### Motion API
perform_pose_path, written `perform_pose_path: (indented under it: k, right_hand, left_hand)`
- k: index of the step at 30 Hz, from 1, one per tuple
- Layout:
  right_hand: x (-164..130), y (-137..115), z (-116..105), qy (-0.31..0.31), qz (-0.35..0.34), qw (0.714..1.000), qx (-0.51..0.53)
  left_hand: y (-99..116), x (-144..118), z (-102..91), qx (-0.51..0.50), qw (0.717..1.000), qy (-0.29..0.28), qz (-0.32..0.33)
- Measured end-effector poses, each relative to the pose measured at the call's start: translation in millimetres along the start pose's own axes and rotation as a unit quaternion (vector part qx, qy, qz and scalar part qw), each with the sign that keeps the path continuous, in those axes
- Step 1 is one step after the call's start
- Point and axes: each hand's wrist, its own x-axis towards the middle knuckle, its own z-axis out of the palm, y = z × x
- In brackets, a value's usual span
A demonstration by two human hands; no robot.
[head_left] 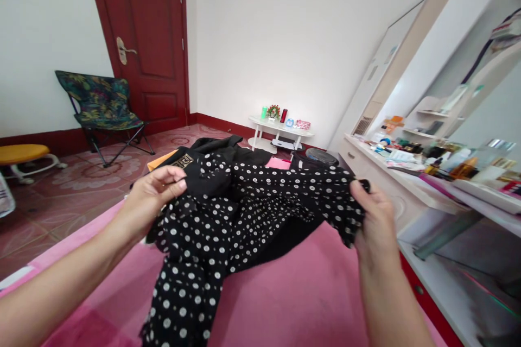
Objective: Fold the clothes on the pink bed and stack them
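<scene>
1. A pink bed (309,292) fills the foreground, between a red door (150,37) and a cluttered dresser (411,178).
2. A black polka-dot garment (228,216) hangs stretched above the bed, between both hands.
3. The left hand (157,192) pinches its left edge.
4. The right hand (372,216) grips its right edge, fingers closed.

Folding chair (101,105) by red door (142,37); white side table (280,128); cluttered dresser (407,173), perhaps cosmetics
</scene>
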Motion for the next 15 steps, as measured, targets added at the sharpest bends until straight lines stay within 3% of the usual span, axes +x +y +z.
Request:
perform_pose_path:
  k: [2,4,6,8,10,12,13,15]
  right_hand:
    - [-11.8,-36.4,-12.4,-0.053,-0.026,0.998,0.019]
    - [-17.7,-55.6,-28.7,-0.185,-0.017,0.982,0.032]
    - [-13.4,-53.7,-41.2,-0.361,0.028,0.932,-0.002]
    - [-1.6,-31.9,-43.0,-0.45,0.066,0.886,-0.095]
    - [9.5,5.3,-32.9,-0.397,0.069,0.888,-0.221]
    - [11.7,50.2,-15.5,-0.272,0.048,0.902,-0.331]
    - [8.6,72.4,-6.1,-0.244,0.046,0.901,-0.357]
    - [-3.4,109.3,10.7,-0.247,0.022,0.894,-0.372]
  left_hand:
    - [-1.2,11.6,-21.8,0.003,0.999,0.046,-0.007]
    - [-9.8,18.3,-40.5,0.05,0.997,0.047,-0.023]
    - [-21.0,21.9,-54.6,0.146,0.988,0.007,-0.041]
    - [-28.3,22.8,-60.6,0.257,0.966,-0.017,-0.03]
    - [-27.2,19.6,-55.1,0.332,0.943,-0.013,0.015]
    - [-19.1,11.5,-38.7,0.357,0.93,-0.034,0.076]
    - [-14.2,5.5,-27.7,0.361,0.924,-0.074,0.104]
    - [-6.5,-9.9,-4.4,0.373,0.896,-0.191,0.149]
